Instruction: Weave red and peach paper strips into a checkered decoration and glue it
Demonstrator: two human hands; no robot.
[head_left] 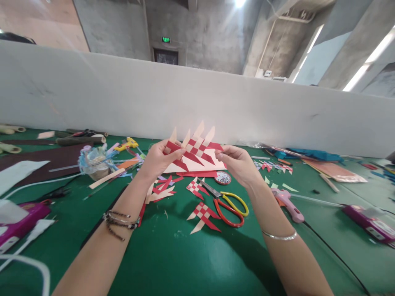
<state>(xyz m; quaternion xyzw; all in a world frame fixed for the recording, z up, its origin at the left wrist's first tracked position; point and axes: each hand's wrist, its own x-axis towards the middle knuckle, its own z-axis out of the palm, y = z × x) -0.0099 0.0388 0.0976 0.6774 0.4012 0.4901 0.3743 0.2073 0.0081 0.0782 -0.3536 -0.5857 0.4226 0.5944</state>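
- Green counter (173,255) strewn with paper scraps; far left of the grip, a magenta tool (21,222) is cut off by the frame.
- Left hand (160,158): grip pinched on the woven paper piece (197,158), fingers hiding its left corner.
- Right hand (236,162): grip pinches the piece's right edge, above the counter.
- Scissors (230,205) lie just below the grip.

I see the woven paper piece (194,158) at the centre of the frame: red and cream strips interlaced in a checker, pointed ends fanning upward, held aloft, pinched at both sides.
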